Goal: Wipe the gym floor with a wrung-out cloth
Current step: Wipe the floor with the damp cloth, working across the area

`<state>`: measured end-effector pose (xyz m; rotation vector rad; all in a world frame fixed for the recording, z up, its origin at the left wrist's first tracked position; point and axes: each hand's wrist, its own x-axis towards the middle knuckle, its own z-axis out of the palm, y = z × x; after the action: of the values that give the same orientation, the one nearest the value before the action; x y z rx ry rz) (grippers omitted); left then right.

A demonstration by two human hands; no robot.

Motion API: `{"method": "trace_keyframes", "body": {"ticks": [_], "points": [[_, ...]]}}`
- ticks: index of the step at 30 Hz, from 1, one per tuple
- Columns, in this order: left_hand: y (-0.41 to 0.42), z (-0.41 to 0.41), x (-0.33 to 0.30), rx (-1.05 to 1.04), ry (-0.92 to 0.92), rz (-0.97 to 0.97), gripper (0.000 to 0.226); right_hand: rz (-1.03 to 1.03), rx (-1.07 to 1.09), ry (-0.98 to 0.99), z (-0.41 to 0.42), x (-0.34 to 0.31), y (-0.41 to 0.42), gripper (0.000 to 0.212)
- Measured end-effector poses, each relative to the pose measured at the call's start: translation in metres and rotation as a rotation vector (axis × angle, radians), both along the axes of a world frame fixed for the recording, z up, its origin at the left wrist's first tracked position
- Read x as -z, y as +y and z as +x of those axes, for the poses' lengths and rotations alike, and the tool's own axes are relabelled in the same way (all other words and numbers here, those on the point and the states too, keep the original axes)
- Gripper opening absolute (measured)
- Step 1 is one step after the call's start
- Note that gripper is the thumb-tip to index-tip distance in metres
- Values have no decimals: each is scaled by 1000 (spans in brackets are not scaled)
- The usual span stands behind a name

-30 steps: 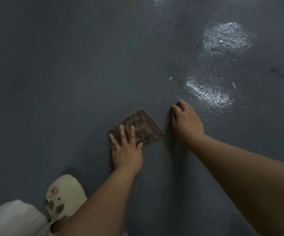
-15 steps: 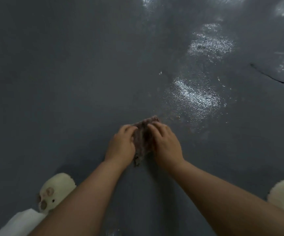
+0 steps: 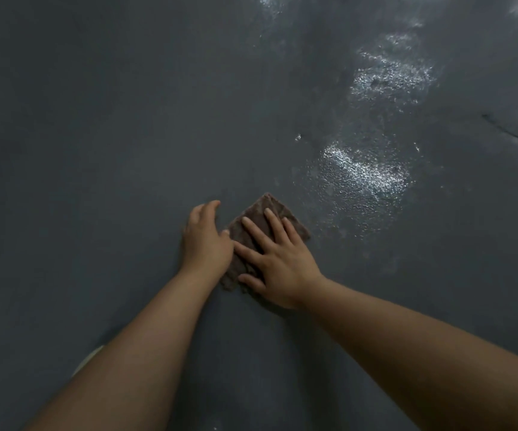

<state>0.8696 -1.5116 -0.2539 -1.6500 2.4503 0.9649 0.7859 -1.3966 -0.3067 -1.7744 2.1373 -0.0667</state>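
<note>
A brown cloth, folded into a flat square, lies on the dark grey gym floor in the middle of the view. My right hand lies flat on top of it, palm down and fingers spread, pressing it to the floor. My left hand rests on the floor right next to the cloth's left edge, with loosely curved fingers and the thumb touching the cloth. The near part of the cloth is hidden under my right hand.
Shiny wet patches glisten on the floor just beyond and to the right of the cloth. A dark seam or crack runs across the floor at the far right. A sliver of cream slipper shows beside my left forearm.
A second ago my left hand pressed the flat cloth. Then both hands bunched it up. Now it lies flat again, further right, under my right hand, with my left hand beside it.
</note>
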Motion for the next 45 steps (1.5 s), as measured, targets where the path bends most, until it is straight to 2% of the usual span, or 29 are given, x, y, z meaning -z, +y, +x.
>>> {"method": "trace_keyframes", "body": {"ticks": [4,7,11,14,17,23,26,31,35,38,42,45], "points": [[-2,-14,4,-126,-24,-44,57,-29,44,34,-32,-5,-42,60],[6,-24,6,-223,-48,-33,62,30,134,48,-64,-9,-69,62],[24,-33,7,-52,-147,-34,84,40,300,44,-102,-11,-82,62],[32,-34,4,140,-315,-50,108,71,426,81,-132,-13,-75,61],[38,-33,4,286,-501,-18,123,86,586,77,-162,-11,-57,61],[42,-40,10,299,-584,-26,129,91,801,32,-174,-14,-32,57],[42,-44,11,276,-594,-17,128,49,746,-30,-153,-17,-48,50],[41,-45,9,260,-609,-4,124,63,373,-50,-83,-21,-77,50],[42,-46,8,242,-619,2,122,56,309,-47,-66,-18,-71,51],[43,-47,6,245,-614,2,125,32,437,-34,-91,-13,-50,46],[43,-47,5,252,-623,-7,125,-11,737,13,-142,-7,-3,47],[42,-47,6,258,-629,-7,127,45,999,40,-186,-8,35,49]]}}
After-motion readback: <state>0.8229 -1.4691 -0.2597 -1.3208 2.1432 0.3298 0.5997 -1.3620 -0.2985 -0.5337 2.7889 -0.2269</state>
